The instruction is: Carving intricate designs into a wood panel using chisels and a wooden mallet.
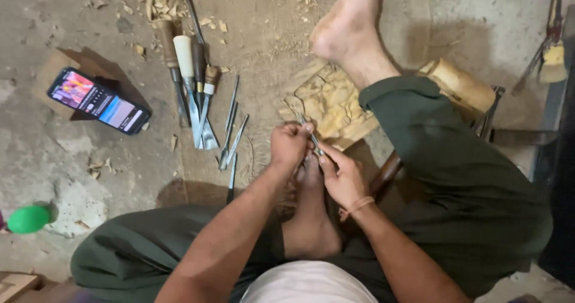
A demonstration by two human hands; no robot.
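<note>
I sit on a concrete floor, legs in dark green trousers. My left hand (290,145) is closed around the upper shaft of a thin metal carving tool (309,134). My right hand (341,177) pinches the same tool lower down, close to its tip. The tool points up and left toward a pale carved wooden panel (332,102) lying on the floor under my right leg and bare foot (344,30). My other bare foot (308,219) rests under both hands.
A row of wooden-handled chisels (191,81) and thin metal gouges (230,129) lies left of the panel. A lit phone (99,100) leans on a block. Wood chips (159,0) lie at the top, a green ball (28,218) far left, a wooden mallet (458,87) right.
</note>
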